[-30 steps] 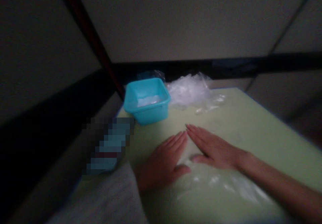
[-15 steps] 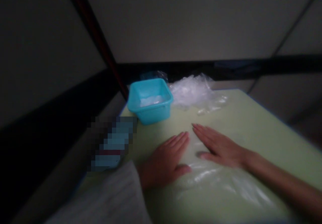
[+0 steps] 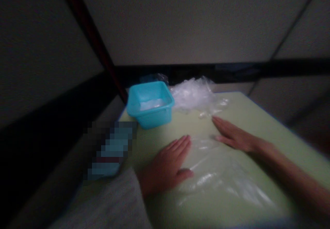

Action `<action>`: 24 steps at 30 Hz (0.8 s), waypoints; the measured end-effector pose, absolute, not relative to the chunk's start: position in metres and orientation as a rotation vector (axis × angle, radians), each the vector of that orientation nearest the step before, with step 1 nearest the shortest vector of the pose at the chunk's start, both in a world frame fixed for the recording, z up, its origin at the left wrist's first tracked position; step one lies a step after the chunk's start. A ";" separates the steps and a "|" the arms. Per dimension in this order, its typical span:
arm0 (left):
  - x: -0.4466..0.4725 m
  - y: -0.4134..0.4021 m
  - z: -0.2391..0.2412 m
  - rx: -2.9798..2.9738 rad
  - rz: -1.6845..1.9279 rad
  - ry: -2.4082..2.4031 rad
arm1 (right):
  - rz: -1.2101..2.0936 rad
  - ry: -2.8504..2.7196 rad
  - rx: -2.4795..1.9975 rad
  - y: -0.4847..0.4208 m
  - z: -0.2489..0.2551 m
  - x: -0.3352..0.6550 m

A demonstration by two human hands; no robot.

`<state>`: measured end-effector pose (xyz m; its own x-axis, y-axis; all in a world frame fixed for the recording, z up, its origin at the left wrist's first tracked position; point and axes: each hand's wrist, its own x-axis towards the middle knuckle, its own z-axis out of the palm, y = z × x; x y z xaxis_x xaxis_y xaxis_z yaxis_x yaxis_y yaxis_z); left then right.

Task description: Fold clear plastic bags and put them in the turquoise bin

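A clear plastic bag (image 3: 219,174) lies flat on the pale green table (image 3: 260,119). My left hand (image 3: 167,165) rests flat on the bag's left edge, fingers stretched out and together. My right hand (image 3: 232,134) lies flat and open on the bag's far right part, fingers pointing toward the heap of crumpled clear plastic bags (image 3: 194,93) at the table's far edge. Neither hand grips anything.
A turquoise square tub (image 3: 149,105) with something white inside stands at the far left of the table. A blurred-out object (image 3: 109,150) lies at the left edge. A grey sleeve (image 3: 110,201) covers my left arm. Dark walls surround the table.
My right hand has slid away from my left hand, to the right and farther along the bag. My left hand has stayed in place.
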<state>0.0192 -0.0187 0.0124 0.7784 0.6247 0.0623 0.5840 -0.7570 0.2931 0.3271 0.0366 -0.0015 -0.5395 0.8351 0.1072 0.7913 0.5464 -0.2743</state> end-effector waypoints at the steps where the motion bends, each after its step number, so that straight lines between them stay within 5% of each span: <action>1: 0.019 -0.019 0.012 2.717 0.234 0.937 | 0.290 -2.538 -1.381 0.037 0.002 0.329; 9: 0.004 -0.004 0.010 2.702 0.256 0.881 | 0.360 -2.537 -1.125 0.020 0.047 0.311; 24: 0.013 -0.018 0.026 2.693 0.186 0.661 | 1.308 -2.658 -0.736 -0.010 0.069 0.290</action>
<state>0.0126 -0.0178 0.0258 0.8819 0.4697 0.0411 0.4222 -0.8254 0.3747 0.2901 -0.0103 0.0691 -0.8800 0.4572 -0.1284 0.3807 0.5176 -0.7663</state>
